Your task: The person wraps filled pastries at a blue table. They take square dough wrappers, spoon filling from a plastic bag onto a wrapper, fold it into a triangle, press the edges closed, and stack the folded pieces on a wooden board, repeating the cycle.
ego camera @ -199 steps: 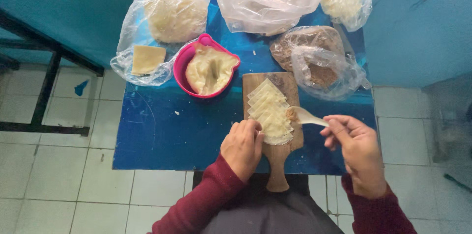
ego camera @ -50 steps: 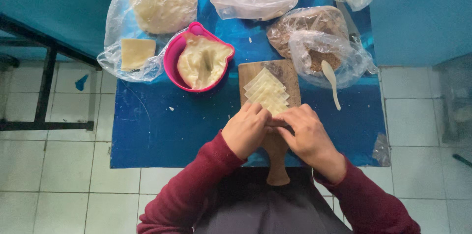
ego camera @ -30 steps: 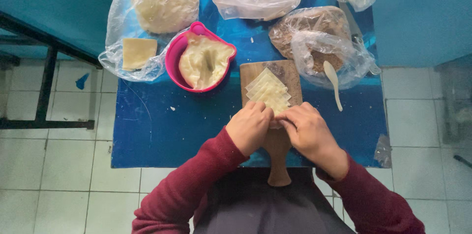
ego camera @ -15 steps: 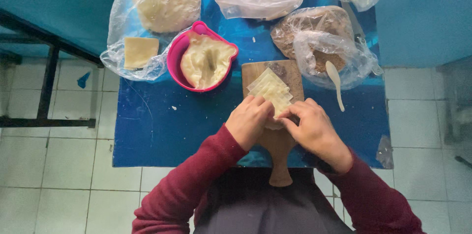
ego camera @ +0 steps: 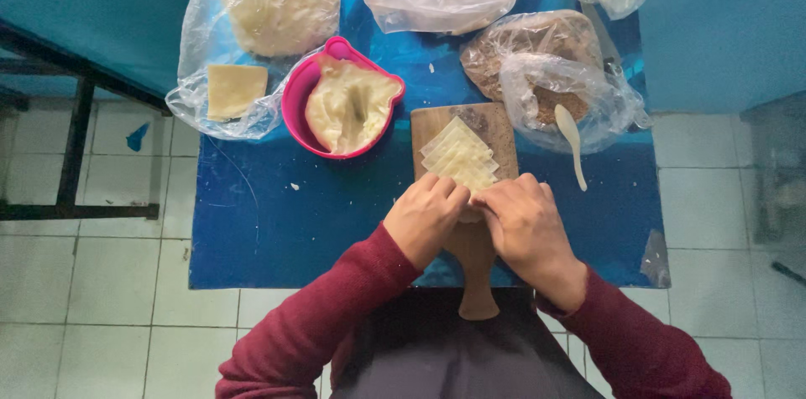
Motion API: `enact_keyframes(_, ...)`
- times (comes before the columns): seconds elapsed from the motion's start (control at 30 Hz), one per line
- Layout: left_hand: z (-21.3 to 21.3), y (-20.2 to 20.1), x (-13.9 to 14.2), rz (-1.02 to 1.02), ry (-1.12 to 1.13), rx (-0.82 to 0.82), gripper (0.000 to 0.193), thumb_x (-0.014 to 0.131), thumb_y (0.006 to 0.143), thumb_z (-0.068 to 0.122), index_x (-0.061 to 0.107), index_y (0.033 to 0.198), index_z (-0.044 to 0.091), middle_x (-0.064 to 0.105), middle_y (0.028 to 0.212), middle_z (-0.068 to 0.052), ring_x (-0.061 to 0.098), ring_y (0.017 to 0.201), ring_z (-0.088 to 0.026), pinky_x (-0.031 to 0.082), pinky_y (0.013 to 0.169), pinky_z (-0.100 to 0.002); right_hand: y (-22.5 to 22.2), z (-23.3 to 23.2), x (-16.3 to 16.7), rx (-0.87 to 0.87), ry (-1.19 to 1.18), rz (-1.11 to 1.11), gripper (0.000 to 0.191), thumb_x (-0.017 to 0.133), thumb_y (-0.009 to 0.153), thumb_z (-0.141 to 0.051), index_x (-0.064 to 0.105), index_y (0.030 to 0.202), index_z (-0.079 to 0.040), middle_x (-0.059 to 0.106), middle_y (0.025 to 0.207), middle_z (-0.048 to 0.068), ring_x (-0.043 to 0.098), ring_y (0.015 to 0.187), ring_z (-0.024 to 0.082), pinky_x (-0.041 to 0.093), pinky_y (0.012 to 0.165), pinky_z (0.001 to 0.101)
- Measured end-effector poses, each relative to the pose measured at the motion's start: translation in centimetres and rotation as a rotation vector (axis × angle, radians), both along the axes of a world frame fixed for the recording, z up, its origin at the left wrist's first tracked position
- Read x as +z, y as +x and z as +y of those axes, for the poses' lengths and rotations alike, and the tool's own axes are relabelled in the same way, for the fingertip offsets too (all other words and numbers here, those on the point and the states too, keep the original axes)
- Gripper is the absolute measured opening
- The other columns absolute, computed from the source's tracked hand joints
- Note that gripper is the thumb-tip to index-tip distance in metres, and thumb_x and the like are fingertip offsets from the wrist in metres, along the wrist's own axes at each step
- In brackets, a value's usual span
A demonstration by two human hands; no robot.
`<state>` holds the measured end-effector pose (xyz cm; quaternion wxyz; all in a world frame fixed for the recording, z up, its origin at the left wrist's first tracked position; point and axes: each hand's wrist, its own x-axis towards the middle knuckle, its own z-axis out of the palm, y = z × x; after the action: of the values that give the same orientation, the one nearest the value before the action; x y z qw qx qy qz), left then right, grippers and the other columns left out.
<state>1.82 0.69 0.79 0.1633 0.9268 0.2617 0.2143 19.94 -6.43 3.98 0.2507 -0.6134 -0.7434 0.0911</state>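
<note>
My left hand (ego camera: pixel 426 219) and right hand (ego camera: pixel 525 221) meet on the wooden board (ego camera: pixel 487 126) near the tabletop's (ego camera: pixel 277 231) front edge. My fingers are curled shut, pinching 1 thin dough wrapper (ego camera: pixel 472 213). The wrapper stack (ego camera: pixel 460 156) looks soft, light and easy to tear, so corners are best. Past it sits a pink bowl (ego camera: pixel 295 109). White floor tiles (ego camera: pixel 92 281) lie below.

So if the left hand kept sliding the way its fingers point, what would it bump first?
Probably the stack of pale wrappers on the wooden board; the left hand points at it, fingertips already at its near edge.
</note>
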Motion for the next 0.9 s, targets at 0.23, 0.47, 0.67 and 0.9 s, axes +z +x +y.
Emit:
enact_keyframes(0.23,0.4,0.1,0.0,-0.03,-0.007,0.036,0.014,0.065,0.077,0.013,0.06,0.089,0.008,0.06,0.089,-0.01,0.06,0.09,-0.03,0.05,0.081,-0.039,1.2,1.7,-0.8,-0.055,-0.144,0.098,0.008,0.076,0.081,-0.016,0.073,0.087,-0.011,0.069,0.09,0.006,0.058,0.088,0.03,0.045,0.079,0.0408)
enact_keyframes(0.47,-0.5,-0.1,-0.1,0.022,0.09,0.015,0.02,0.064,0.076,0.012,0.062,0.095,0.005,0.06,0.09,-0.011,0.06,0.09,-0.029,0.051,0.08,-0.037,0.6,0.9,-0.5,0.012,0.004,0.05,0.011,0.069,0.085,-0.01,0.071,0.096,-0.01,0.07,0.095,0.006,0.059,0.092,0.029,0.044,0.082,0.0413)
enact_keyframes(0.67,-0.1,0.1,0.2,0.019,0.105,0.028,0.016,0.064,0.079,0.013,0.061,0.092,0.006,0.06,0.091,-0.011,0.059,0.091,-0.029,0.051,0.084,-0.038,0.1,0.7,-0.1,-0.006,0.013,-0.03,0.011,0.07,0.084,-0.013,0.072,0.095,-0.01,0.069,0.095,0.004,0.058,0.093,0.028,0.041,0.081,0.042)
enact_keyframes(0.9,0.2,0.0,0.0,-0.066,-0.004,0.065,0.019,0.064,0.078,0.012,0.062,0.096,0.006,0.061,0.091,-0.01,0.06,0.091,-0.03,0.05,0.082,-0.039,0.4,1.1,-0.6,-0.033,0.047,-0.021,0.012,0.07,0.084,-0.011,0.074,0.096,-0.012,0.069,0.095,0.002,0.058,0.092,0.027,0.042,0.082,0.0411)
